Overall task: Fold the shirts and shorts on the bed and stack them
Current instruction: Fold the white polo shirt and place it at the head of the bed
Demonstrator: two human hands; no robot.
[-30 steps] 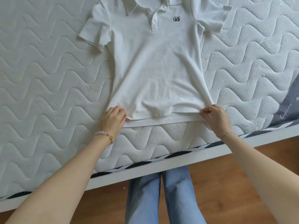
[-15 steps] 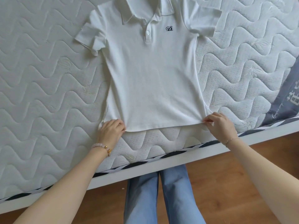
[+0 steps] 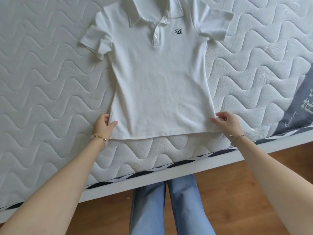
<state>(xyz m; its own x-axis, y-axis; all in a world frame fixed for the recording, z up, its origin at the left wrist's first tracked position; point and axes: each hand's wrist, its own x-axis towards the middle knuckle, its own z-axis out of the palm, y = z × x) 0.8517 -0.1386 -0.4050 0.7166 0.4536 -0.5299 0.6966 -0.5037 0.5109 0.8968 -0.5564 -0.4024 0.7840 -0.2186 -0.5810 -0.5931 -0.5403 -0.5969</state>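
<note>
**White shirt [image 3: 159,85] pulled flat, ready for its first fold**

Quilted mattress [image 3: 42,82] fills most of the view, and the shirt lies on it face up, collar [image 3: 149,12] far from the person and hem [image 3: 152,137] close to the near edge. A second ago the body showed drag creases fanning from both lower corners, and a strip of the back layer poked out below the front hem. Now the body lies smooth and that strip is gone, so the two layers look lined up.

Both hands have crept a little up the side seams. The left hand [image 3: 102,127] pinches the lower corner on its side, thumb laid on top of the cloth and fingers curled at the edge. The right hand [image 3: 226,123] does the same at the opposite corner, though its hold looks looser.

One sleeve [image 3: 94,42], on the left hand's side, is doubled over on itself.

By my reading, spreading is finished and folding has not begun. That sleeve probably wants flattening first. No shorts or stack show in view.
</note>
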